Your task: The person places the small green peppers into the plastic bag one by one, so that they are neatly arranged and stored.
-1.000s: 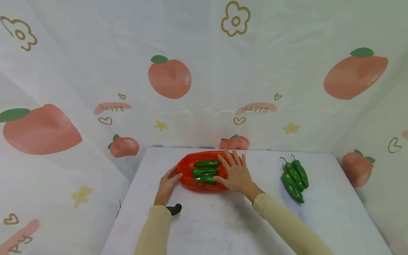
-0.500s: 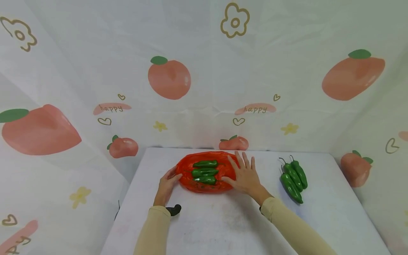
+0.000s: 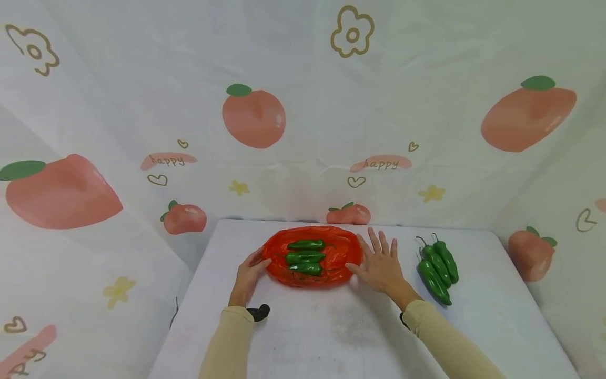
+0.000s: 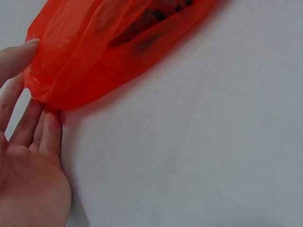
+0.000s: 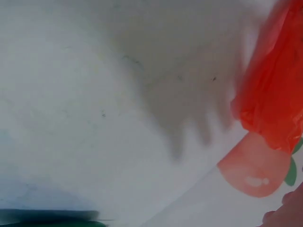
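Observation:
A red plastic bag (image 3: 338, 252) lies spread at the back middle of the white table. Three green peppers (image 3: 305, 257) lie on it in a stack of rows, stems pointing to either side. At its left end my left hand (image 3: 247, 276) holds the edge, thumb on the upper side and fingers along the outside; the left wrist view shows the thumb (image 4: 21, 56) against the red film. My right hand (image 3: 382, 268) hovers at the bag's right end with fingers spread and nothing in them. Only a bit of it shows in the right wrist view.
Three more green peppers (image 3: 433, 281) lie close together to the right of my right hand. A black curved object (image 3: 259, 312) shows beside my left wrist. Behind the table (image 3: 326, 337) hangs a white curtain (image 3: 303, 63) printed with peaches.
My right hand has moved rightward, off the peppers in the bag to its right end. The left hand stays at the bag's left end.

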Demonstrator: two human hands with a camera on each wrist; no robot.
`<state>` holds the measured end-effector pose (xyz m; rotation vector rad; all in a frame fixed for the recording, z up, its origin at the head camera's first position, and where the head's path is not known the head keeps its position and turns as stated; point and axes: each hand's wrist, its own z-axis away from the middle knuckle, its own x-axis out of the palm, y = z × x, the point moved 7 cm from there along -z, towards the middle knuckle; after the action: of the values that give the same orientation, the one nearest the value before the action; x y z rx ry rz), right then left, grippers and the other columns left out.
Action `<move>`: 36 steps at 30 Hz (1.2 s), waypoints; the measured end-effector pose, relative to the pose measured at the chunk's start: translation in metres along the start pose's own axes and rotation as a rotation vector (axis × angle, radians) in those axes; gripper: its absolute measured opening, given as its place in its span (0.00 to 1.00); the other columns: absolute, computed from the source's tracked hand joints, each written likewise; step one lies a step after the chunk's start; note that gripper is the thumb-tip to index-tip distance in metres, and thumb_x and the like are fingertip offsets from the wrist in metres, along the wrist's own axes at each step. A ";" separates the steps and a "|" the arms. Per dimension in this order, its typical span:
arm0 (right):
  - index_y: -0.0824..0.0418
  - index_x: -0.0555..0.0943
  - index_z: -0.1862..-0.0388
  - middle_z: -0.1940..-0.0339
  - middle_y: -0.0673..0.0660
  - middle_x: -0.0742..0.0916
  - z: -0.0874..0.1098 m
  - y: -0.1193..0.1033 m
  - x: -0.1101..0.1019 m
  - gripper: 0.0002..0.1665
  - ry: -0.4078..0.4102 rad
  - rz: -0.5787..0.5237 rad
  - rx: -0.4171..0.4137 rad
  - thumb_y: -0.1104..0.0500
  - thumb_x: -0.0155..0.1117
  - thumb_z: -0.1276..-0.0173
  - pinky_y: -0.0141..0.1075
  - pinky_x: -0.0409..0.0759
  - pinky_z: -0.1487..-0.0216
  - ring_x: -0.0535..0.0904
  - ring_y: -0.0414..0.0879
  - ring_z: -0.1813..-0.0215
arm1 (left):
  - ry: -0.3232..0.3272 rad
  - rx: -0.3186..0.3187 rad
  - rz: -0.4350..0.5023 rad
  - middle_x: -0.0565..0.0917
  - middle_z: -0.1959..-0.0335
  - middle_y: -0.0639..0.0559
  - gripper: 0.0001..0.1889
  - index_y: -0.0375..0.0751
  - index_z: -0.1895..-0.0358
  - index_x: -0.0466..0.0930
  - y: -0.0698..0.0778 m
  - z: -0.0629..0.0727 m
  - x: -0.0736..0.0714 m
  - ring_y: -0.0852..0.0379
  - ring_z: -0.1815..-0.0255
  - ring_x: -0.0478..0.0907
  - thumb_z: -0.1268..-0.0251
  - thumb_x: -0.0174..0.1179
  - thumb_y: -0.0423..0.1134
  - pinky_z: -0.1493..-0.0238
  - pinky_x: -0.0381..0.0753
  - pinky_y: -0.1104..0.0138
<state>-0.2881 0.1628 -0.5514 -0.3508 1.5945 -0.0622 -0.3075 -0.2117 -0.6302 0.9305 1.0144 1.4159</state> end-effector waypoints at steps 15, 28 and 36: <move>0.53 0.54 0.16 0.14 0.66 0.50 0.015 0.036 0.000 0.56 -0.015 0.053 0.068 0.26 0.53 0.33 0.73 0.33 0.20 0.41 0.69 0.15 | -0.010 0.015 0.010 0.70 0.23 0.46 0.31 0.51 0.26 0.70 0.000 -0.004 -0.001 0.46 0.22 0.66 0.31 0.66 0.40 0.20 0.65 0.52; 0.58 0.56 0.17 0.16 0.70 0.52 0.034 0.077 -0.006 0.56 0.035 0.021 0.127 0.25 0.54 0.32 0.76 0.33 0.23 0.44 0.74 0.18 | 0.005 0.018 -0.020 0.70 0.23 0.46 0.31 0.52 0.26 0.71 0.000 -0.004 -0.001 0.46 0.22 0.66 0.32 0.67 0.40 0.21 0.66 0.51; 0.60 0.56 0.18 0.17 0.72 0.53 0.044 0.086 -0.011 0.57 0.047 -0.011 0.141 0.26 0.55 0.33 0.78 0.34 0.25 0.44 0.74 0.18 | 0.001 -0.008 -0.022 0.70 0.23 0.48 0.31 0.54 0.26 0.70 -0.002 -0.001 -0.001 0.47 0.21 0.65 0.30 0.65 0.41 0.21 0.66 0.53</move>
<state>-0.2607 0.2551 -0.5651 -0.2499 1.6251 -0.1921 -0.3075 -0.2131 -0.6328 0.9107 1.0160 1.4015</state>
